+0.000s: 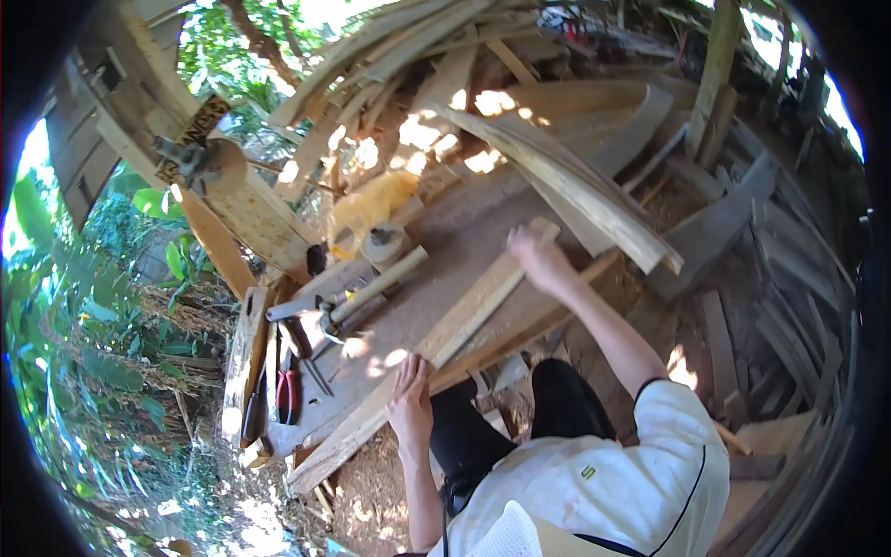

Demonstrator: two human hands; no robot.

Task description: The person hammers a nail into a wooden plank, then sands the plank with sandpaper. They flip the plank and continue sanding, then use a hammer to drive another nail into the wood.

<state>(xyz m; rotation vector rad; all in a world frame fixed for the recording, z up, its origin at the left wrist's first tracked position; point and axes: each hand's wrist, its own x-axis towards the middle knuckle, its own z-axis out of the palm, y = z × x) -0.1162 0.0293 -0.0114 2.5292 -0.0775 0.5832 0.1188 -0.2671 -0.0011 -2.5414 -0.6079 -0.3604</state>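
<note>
A long, pale wooden plank (478,311) lies slantwise along the workbench (371,334), its near end jutting past the bench at the lower left. My left hand (408,397) rests on the plank's near half, fingers together and bent over it, gripping it. Close to the plank's far end is my right hand (540,260); its fingers are smeared by motion, so whether they hold anything is hidden. Left of the plank lie a hammer (379,284) with a wooden handle and a pair of red-handled pliers (289,395).
A pale round roll (384,245) and a yellow plastic bag (371,212) sit farther back on the bench. Long rough boards (575,190) lean across its far right, and a heap of timber strips (408,46) rises behind. Scrap wood (789,278) crowds the right side.
</note>
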